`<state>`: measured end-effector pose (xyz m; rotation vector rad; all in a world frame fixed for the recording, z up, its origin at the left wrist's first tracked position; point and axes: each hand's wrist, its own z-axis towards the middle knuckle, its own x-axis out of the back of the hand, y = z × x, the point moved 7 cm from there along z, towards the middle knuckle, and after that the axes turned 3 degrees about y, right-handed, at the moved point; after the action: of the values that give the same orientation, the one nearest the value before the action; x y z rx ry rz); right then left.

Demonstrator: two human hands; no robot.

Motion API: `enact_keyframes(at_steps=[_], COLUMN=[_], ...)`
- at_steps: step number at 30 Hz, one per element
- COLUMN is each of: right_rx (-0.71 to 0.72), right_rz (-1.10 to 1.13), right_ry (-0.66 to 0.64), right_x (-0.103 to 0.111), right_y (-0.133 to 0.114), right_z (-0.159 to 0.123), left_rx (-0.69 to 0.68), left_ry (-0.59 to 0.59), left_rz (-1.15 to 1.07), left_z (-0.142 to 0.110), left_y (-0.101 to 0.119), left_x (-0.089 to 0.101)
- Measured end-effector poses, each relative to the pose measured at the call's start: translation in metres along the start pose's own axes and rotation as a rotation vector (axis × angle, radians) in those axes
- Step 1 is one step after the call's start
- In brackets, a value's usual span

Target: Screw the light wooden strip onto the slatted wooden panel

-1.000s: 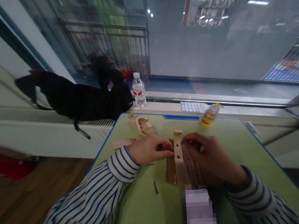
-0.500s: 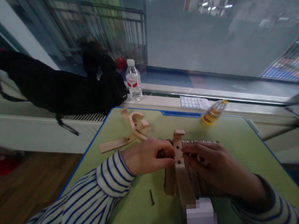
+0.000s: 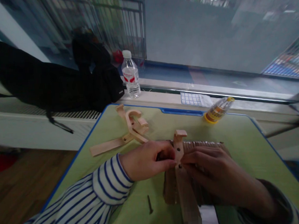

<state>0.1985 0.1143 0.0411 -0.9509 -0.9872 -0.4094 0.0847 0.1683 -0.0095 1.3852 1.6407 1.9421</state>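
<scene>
A pale wooden strip with a hooked top and two dark holes (image 3: pixel 178 150) lies across a piece of brown corrugated cardboard (image 3: pixel 170 192). Thumb and fingers of my left hand (image 3: pixel 147 161) are closed on the strip's left edge, between the holes. From the right, the fingertips of my right hand (image 3: pixel 215 170) pinch the opposite edge, close to the lower hole. Whether a small part sits in the right fingers is hidden. A dark screw (image 3: pixel 149 204) lies loose on the table, left of the cardboard.
More joined wooden hook pieces (image 3: pixel 134 126) rest at the table's back left. A clear glue bottle with a yellow cap (image 3: pixel 219 110) stands at the back right. On the sill are a water bottle (image 3: pixel 131 76) and a black bag (image 3: pixel 69 86). The table (image 3: pixel 130 207) has a blue rim.
The view has shifted slightly. My right fingertips have moved a little down the strip's edge, nearer the lower hole. My left hand keeps its pinch; the screw stays on the table.
</scene>
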Motion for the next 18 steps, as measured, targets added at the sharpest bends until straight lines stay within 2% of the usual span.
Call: enact_keyframes(at_steps=[18], right_rx=[0.020], right_rz=[-0.003], right_ry=[-0.072], right_x=[-0.0076], right_y=[-0.0004], right_z=[0.0006], left_rx=[-0.079], left_ry=[0.002], left_rz=[-0.007], left_z=[0.0005], left_y=[0.0066], left_x=[0.0004])
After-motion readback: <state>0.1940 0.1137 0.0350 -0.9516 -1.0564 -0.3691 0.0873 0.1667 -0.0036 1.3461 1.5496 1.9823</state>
